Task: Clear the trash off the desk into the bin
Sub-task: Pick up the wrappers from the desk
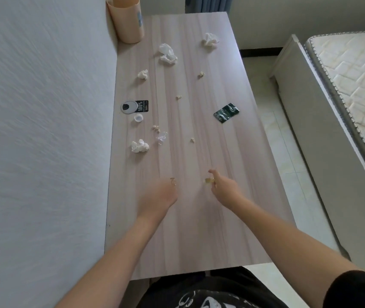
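Left hand (161, 196): low over the near desk (199, 230), blurred, fingers curled at a small tan scrap (172, 180); grip unclear.
Right hand (223, 187): fingers drawn together at a yellowish scrap (208, 180); looks pinched, blur leaves doubt.
Bin (127, 21): peach, far left corner by the wall.
Tissues: biggest wad (167, 53) far middle, others scattered.
Wrapper (226, 112): dark green, right side.
Cap (138, 118): white, left edge, beside a black label (142, 106).

Single head-worn view, looking steeply down along the desk (199, 218), wall at left, bed at right
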Tool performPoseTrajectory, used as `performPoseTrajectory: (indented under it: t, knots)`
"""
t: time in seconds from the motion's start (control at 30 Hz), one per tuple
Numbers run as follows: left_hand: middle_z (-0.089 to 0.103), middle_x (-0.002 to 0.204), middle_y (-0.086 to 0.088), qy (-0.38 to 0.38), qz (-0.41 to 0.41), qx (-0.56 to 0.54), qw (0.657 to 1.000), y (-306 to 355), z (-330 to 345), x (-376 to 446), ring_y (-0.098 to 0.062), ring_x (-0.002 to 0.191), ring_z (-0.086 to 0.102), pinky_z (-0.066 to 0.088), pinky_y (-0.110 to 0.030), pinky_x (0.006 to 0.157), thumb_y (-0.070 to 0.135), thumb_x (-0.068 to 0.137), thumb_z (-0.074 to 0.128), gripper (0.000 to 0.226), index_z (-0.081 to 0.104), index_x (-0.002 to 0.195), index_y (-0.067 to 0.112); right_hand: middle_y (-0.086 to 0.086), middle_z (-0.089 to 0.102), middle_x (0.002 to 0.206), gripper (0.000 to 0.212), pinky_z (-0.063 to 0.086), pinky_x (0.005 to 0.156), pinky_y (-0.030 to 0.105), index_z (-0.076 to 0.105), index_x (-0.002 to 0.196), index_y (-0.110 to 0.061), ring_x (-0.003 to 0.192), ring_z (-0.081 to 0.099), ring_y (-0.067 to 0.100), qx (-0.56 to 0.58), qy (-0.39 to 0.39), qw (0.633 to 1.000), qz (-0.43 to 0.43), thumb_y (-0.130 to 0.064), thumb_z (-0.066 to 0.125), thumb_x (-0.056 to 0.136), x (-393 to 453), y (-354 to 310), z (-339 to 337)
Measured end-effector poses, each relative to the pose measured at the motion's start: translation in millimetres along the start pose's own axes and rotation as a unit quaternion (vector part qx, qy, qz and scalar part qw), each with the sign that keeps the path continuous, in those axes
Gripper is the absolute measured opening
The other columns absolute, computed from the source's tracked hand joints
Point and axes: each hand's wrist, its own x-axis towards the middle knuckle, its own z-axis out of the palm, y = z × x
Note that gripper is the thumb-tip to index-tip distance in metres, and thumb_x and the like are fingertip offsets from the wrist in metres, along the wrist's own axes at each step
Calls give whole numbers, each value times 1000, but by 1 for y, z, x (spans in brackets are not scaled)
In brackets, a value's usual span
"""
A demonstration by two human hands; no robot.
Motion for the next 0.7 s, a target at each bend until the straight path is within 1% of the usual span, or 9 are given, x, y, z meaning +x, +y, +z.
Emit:
performPoseTrajectory:
  t: [0.07,0.17,0.27,0.37,0.4,0.47,0.5,0.6,0.7]
  knots:
    - [49,77,2,-1,30,-5,1000,13,2,-1,-21,69,48,40,-32,53,39,88,55,23,47,83,18,6,62,86,44,40,62,32,35,137,-21,72,56,27,17,22,1000,-12,-17,42,94,-25,15,-11]
    - [45,72,5,-7,78,3,997,39,7,-3,-18,62,45,34,-29,49,40,87,56,26,43,78,20,11,67,97,33,36,66,27,53,123,-16,86,61,32,67,83,994,-13,-17,50,90,-66,40,-28]
    - [43,66,7,-17,125,11,992,77,13,-6,-15,57,43,34,-29,45,42,87,55,30,38,73,23,4,70,90,16,40,63,27,62,102,-16,78,61,24,106,127,986,3,-21,52,90,-109,67,-44]
    - [43,65,8,-29,181,26,983,125,23,-12,-12,54,43,40,-28,43,44,86,54,29,38,73,24,-1,70,80,12,48,61,30,65,90,-18,68,60,19,127,182,975,28,-16,54,87,-153,97,-60]
    - [43,65,9,-27,205,32,978,143,27,-15,-11,53,42,37,-25,41,44,86,54,28,39,74,24,-2,70,75,12,49,61,31,66,87,-18,65,60,18,131,203,970,37,-13,55,85,-167,107,-65]
    - [41,64,10,-17,251,45,967,182,34,-23,-9,50,39,27,-17,40,44,85,57,27,40,75,25,-5,66,65,15,49,56,31,64,76,-19,59,57,17,135,245,958,59,-7,56,79,-194,130,-74]
    - [42,64,10,-17,272,50,961,202,39,-27,-9,50,39,27,-15,40,44,85,57,26,41,75,25,-6,63,61,17,47,53,32,61,71,-20,55,54,16,137,263,953,67,-6,53,77,-207,142,-78]
    - [47,66,8,-24,316,56,947,261,59,-42,-11,51,43,41,-23,41,44,87,56,25,47,78,22,-7,52,53,16,40,46,27,53,65,-21,50,46,15,141,310,937,74,-10,45,72,-246,182,-94]
    - [50,68,4,-30,342,53,938,321,82,-62,-15,50,44,39,-26,41,41,86,60,27,49,79,18,-8,47,54,11,36,45,23,50,66,-21,48,42,13,141,337,929,64,-13,43,71,-286,227,-110]
